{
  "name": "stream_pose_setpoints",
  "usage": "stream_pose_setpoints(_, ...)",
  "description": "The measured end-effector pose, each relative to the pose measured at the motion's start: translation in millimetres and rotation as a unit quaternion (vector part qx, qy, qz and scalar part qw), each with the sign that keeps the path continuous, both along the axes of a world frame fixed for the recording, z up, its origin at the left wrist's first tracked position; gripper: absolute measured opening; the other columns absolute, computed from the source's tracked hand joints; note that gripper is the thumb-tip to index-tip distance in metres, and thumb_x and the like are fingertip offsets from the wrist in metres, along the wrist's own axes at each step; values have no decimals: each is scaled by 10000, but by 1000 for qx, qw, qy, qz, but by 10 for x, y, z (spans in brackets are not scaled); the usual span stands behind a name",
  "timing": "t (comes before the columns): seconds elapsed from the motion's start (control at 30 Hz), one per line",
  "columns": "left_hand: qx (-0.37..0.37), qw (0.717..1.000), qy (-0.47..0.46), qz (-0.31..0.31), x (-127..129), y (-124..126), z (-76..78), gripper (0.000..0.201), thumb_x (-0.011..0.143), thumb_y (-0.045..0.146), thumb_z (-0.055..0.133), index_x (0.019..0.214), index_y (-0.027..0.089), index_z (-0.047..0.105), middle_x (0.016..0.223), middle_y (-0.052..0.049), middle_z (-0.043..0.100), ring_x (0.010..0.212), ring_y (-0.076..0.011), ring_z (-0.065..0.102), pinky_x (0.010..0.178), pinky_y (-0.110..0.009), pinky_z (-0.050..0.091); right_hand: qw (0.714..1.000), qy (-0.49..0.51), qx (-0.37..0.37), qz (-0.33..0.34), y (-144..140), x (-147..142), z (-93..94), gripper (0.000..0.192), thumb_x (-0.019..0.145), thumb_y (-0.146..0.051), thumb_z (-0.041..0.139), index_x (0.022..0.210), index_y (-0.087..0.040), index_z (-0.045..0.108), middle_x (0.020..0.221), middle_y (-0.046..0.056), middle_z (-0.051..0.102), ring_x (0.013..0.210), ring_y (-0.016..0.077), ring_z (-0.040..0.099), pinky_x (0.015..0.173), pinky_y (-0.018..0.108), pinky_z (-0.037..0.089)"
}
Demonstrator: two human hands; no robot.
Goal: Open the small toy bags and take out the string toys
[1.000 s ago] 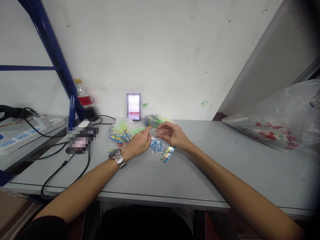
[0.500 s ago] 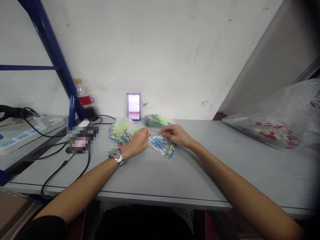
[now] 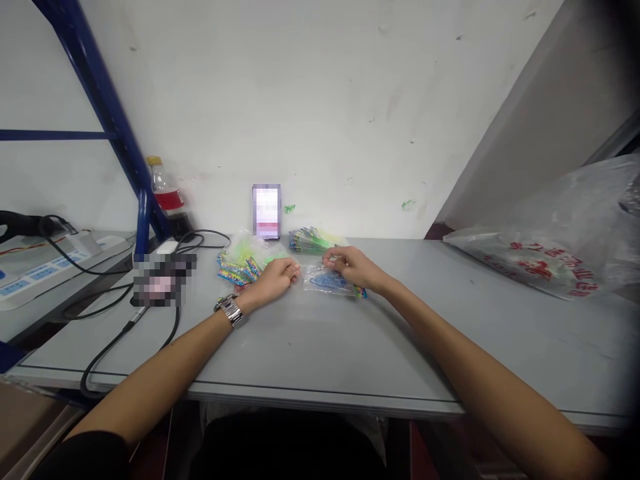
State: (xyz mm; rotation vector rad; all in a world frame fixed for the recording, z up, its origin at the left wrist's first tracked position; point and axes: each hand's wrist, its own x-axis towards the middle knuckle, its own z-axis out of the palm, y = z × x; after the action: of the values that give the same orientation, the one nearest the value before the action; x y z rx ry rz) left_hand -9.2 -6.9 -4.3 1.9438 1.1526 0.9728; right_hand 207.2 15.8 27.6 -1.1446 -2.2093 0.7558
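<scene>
My right hand [image 3: 350,267] pinches the upper edge of a small clear plastic bag [image 3: 327,281] with something blue inside. The bag lies low over the tabletop, and a bright multicoloured strip shows at its right end below my hand. Just left of the bag is my left hand [image 3: 281,277], its fingers curled together; whatever they may hold is hidden. A metal watch is on the left wrist. Behind and beside that hand lies a loose pile of similar bags [image 3: 240,267] with colourful strips and yellow-green contents.
Against the wall lies a neater stack of bags [image 3: 315,241], with a lit phone [image 3: 267,212] standing to its left. A cola bottle [image 3: 170,200], black cables and a power strip [image 3: 55,270] occupy the left. A large plastic bag with red print [image 3: 545,263] is at right.
The clear bag has shifted slightly right and lies flatter, its coloured strip now mostly under my right hand. My left hand has drawn slightly left, away from the bag's body.
</scene>
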Motion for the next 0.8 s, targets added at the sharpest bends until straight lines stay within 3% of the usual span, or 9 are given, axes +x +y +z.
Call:
stream_pose_setpoints(0.13,-60,995,-66,-50,0,-2,-2,288,870,385,495,705,151,526,669,-7,560,593,-106,510,620,-252,424,998,-9,-12,57,21,79,9,60,738,-176,482,708,-201,527,514,-53,323,506,108,279,533,265,274)
stream_pose_setpoints(0.3,-70,993,-94,-33,22,-30,-13,229,860,342,559,755,141,530,719,-31,619,643,-104,585,659,-253,481,999,-1,-14,52,19,96,7,86,797,-258,509,740,-197,528,509,-61,313,504,105,282,505,255,262)
stream_pose_setpoints(0.4,-68,990,-125,-22,35,-43,-22,159,840,270,587,834,165,468,709,-8,626,625,-106,617,644,-256,499,998,28,-47,41,7,74,14,163,836,-320,515,737,-191,530,544,-39,381,511,107,329,488,257,271)
stream_pose_setpoints(0.5,-61,985,-160,-22,40,-41,-32,211,813,236,608,856,192,406,725,19,617,604,-121,646,592,-253,500,994,64,-77,35,-6,57,12,196,853,-349,514,737,-191,520,603,-19,423,524,108,365,475,256,279)
stream_pose_setpoints(0.67,-39,986,-155,-38,39,-26,-45,71,783,164,590,800,148,523,689,11,606,633,-105,638,646,-248,503,989,95,-101,50,1,72,-25,212,852,-388,543,755,-201,520,653,-14,428,528,107,359,467,257,289)
stream_pose_setpoints(0.8,-69,985,-155,-23,47,-67,5,131,737,183,651,793,142,541,674,-6,640,642,-122,639,654,-257,485,986,109,-97,77,24,86,-64,300,857,-486,543,749,-207,516,632,-21,424,523,111,330,479,262,269)
